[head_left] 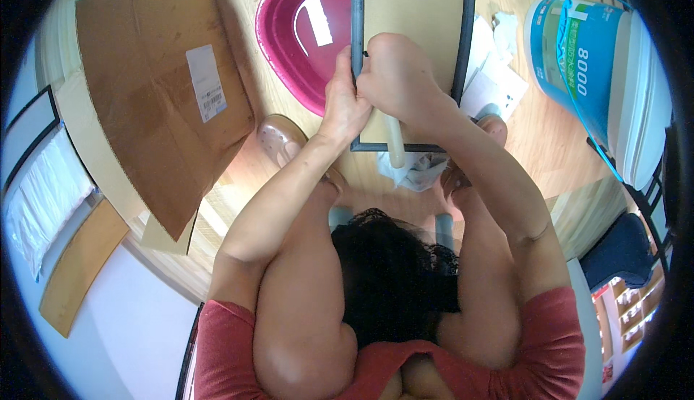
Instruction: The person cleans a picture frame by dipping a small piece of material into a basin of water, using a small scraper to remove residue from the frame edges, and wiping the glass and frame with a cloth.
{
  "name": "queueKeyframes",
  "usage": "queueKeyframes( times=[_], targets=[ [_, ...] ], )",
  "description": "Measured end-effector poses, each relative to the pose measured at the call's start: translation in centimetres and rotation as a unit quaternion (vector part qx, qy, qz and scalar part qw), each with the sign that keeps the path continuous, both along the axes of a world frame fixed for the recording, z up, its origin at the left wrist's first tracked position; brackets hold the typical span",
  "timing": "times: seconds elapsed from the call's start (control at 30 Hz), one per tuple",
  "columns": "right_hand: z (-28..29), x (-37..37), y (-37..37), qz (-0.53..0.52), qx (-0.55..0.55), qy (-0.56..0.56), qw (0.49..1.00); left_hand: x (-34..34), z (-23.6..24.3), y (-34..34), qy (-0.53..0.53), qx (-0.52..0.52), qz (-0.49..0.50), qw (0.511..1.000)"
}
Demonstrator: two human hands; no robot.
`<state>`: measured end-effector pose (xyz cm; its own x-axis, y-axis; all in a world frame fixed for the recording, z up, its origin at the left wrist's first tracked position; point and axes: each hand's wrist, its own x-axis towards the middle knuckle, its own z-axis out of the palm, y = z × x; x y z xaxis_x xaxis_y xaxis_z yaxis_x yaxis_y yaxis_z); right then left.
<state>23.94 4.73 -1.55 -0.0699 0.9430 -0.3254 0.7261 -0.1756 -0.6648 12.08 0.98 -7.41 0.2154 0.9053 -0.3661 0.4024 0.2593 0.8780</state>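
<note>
A black-edged frame with a tan backing board (pixel 416 9) is held over the floor between my feet, its back toward me. My left hand (pixel 345 100) is closed round the left edge bar of the frame. My right hand (pixel 401 74) makes a fist over the board, right beside the left hand. Out of its lower side sticks a pale, translucent rod-like handle (pixel 395 143); its kind I cannot make out. A small dark spot shows at the frame's left edge by my knuckles. My fingertips are partly hidden.
A magenta basin (pixel 278 60) with a bright reflection in it stands behind the frame's left side. To the left is a large cardboard box (pixel 152 60). A blue and white bucket (pixel 578 60) stands at the right. Crumpled tissue (pixel 416 172) and papers (pixel 499 85) lie nearby.
</note>
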Motion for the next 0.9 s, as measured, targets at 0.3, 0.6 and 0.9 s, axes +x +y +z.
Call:
queueKeyframes(
  times=[0.3,0.6,0.9],
  targets=[
    [0.0,-1.2,-0.3,-0.014,0.028,-0.035,0.999,0.1,0.4,0.2,-0.001,-0.031,0.007,0.999],
    [-0.8,0.5,-0.5,0.016,-0.001,-0.032,0.999,-0.2,0.2,0.2,0.019,-0.024,0.005,1.0],
    [-2.3,13.6,-3.1,-0.271,-0.032,0.164,0.948,-0.9,0.7,1.4,0.007,-0.036,-0.028,0.999]
  ],
)
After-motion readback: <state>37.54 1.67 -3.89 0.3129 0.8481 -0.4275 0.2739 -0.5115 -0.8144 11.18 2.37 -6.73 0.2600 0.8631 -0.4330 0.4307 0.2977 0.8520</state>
